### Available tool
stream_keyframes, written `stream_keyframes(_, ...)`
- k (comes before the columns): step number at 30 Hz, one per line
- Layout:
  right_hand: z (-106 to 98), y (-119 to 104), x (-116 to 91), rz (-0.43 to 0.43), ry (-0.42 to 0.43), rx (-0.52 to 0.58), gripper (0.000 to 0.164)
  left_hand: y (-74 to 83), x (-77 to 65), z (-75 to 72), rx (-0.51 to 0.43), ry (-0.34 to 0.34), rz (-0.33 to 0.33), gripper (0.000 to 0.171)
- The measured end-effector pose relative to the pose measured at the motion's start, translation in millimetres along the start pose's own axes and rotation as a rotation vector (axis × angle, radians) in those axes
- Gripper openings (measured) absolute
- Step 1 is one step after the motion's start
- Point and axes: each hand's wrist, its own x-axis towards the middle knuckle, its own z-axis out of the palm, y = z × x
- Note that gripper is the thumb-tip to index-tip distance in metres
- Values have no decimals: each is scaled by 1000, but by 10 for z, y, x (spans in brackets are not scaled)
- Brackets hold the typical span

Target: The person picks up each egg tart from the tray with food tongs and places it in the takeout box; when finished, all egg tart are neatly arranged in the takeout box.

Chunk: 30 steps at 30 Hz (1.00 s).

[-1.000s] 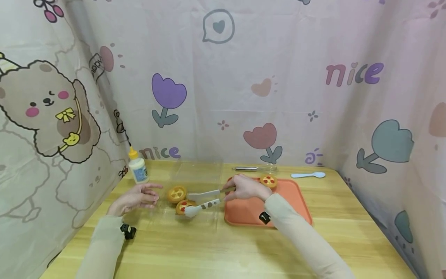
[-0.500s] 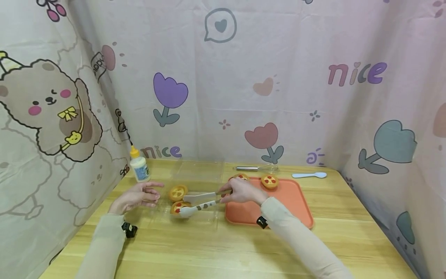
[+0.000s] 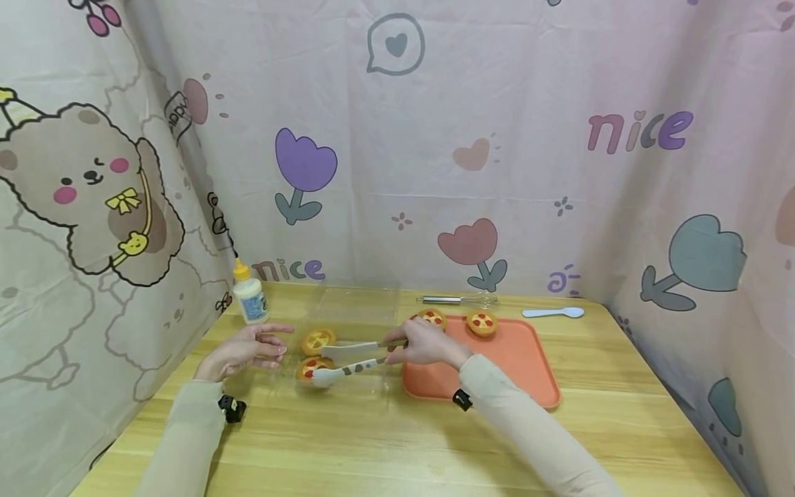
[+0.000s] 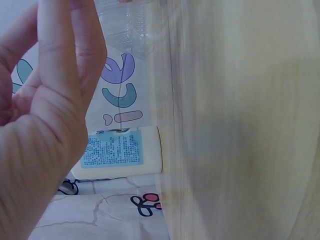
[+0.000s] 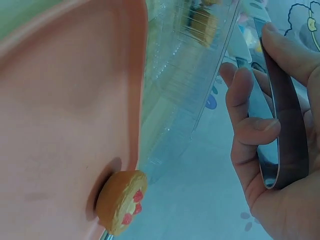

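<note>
1. Head view: the right hand (image 3: 425,343) holds the tongs (image 3: 349,371) over the clear box (image 3: 370,399), their tips at the front tart (image 3: 307,368). The step in hand appears to be handling that tart with the tongs inside the box.
2. The right thumb and fingers pinch the tongs from both sides, which the right wrist view shows plainly. The tongs' arms stand apart; whether both tips press the tart, I cannot tell.
3. The left hand (image 3: 244,353) reaches to the box's left side, fingers loosely spread and pinching nothing. Contact with the wall cannot be made out.
4. As I judge it, the next move calls for a small, level change of grip: a light squeeze if the tart is to be shifted, an even release if it is to stay. Either way, the tips should clear the rear tart (image 3: 318,340), just behind. The thin box could slide if nudged, so a steadying left hand would help.
5. The front tart sits in the box, partly covered by a tong tip: golden crust, pale filling, red pieces on top. The rear tart carries yellow pieces instead.
6. Two more red-topped tarts, the left tart (image 3: 433,318) and the right tart (image 3: 482,323), are at the back edge of the orange tray (image 3: 518,366).
</note>
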Motion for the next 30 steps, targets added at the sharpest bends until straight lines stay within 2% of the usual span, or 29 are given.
stream_keyframes(7,-31,132,-94,28,-18,118,46,16,1,4,12,1,0,66)
stream_keyframes(15,-41,280,-234,56,29,242,47,14,10,0,15,-1,4,63)
stream_keyframes(25,-76,389,-385,91,39,214,49,31,-5,10,22,7,5,63)
stream_keyframes(30,-100,442,-471,84,80,196,47,45,-25,16,11,1,12,63)
